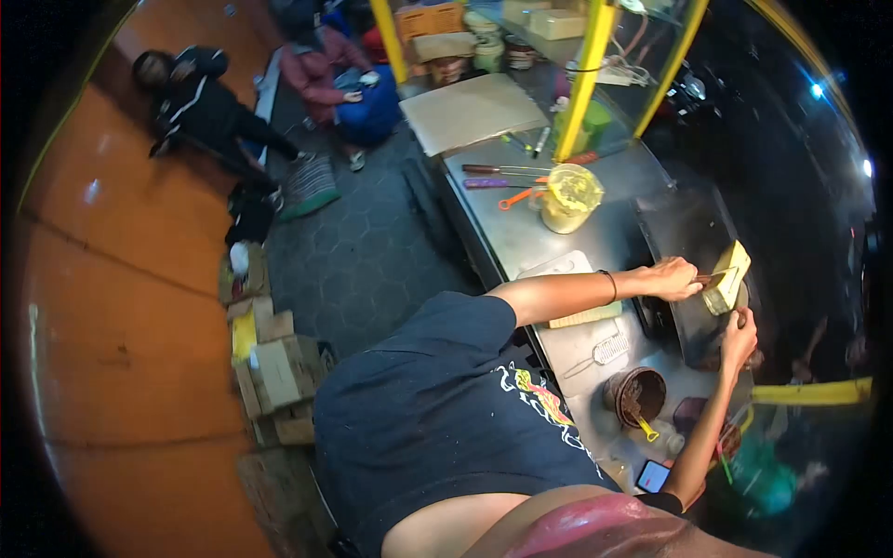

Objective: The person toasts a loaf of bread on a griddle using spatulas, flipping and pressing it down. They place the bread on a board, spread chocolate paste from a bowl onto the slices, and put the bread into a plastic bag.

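Observation:
My left hand [674, 279], a dark band on its wrist, grips a dark-handled utensil with a thin metal end. That end reaches the side of a thick pale yellow block of bread [727, 279], tilted over the dark griddle [684, 232]. On the near side, my right hand [739, 339] is closed around a spatula [741, 298] whose blade shows beside the bread's lower edge. Behind my left wrist is a pale board [558, 265], partly hidden by the forearm. A grater [611, 349] lies on the metal counter [581, 367].
A tub of yellow spread [572, 200] stands near long-handled utensils [502, 183]. Closer are a brown pot [635, 397] with a yellow-handled tool and a phone [653, 476]. Yellow posts [586, 79] frame the counter. Two people [205, 107] are beyond it, near stacked cartons [279, 372].

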Demonstrator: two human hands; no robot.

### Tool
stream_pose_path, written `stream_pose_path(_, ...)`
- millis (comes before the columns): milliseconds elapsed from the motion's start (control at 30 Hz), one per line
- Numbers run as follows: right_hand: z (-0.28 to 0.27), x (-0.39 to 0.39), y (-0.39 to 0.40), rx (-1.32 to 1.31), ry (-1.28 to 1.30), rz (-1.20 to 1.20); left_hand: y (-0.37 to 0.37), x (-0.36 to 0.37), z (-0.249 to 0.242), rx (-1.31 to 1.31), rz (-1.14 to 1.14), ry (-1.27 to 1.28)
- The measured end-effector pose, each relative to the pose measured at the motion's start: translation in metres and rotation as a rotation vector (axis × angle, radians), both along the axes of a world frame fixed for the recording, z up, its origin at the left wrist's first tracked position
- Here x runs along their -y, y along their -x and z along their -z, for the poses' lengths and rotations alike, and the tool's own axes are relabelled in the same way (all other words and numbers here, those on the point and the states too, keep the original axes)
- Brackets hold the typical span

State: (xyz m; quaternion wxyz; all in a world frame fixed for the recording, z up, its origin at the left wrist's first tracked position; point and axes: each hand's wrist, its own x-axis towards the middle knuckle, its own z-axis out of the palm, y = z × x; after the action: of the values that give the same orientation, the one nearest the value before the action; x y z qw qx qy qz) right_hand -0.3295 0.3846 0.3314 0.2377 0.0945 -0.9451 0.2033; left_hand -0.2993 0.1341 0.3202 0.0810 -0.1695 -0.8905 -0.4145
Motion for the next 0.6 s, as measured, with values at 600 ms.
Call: stream_pose_path(600,0.017,-0.048,-0.022,0.906,0.314,-0.212,-0.059,0.080,0.083,0.933,0.054,-1.111)
